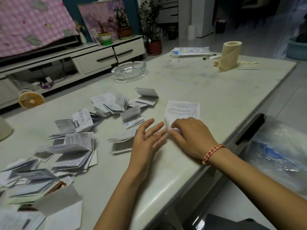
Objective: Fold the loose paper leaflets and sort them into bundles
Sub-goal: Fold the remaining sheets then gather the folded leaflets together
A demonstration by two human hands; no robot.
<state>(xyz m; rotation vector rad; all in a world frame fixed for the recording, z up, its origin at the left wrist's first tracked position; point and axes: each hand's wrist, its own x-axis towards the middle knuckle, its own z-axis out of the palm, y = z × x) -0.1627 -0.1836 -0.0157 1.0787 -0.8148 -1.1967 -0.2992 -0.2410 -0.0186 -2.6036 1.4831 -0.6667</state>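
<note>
A white printed leaflet (182, 110) lies flat on the pale table (207, 83), its near edge tucked under my right hand (191, 136). That hand's fingers curl down onto the paper's near edge; a red and gold bracelet circles the wrist. My left hand (146, 141) hovers just left of it, fingers spread and blurred, tips near the leaflet's near corner. A small folded stack (122, 142) sits beside the left hand. Several folded leaflets lie scattered in piles to the left (74, 150) and further back (119, 103).
A glass ashtray (129, 71) stands behind the piles. A tissue roll (230, 55) and a flat packet (191, 51) sit at the far right of the table. A plastic bag (279, 155) lies off the table's right edge. A small fan (31, 101) sits on the floor at left.
</note>
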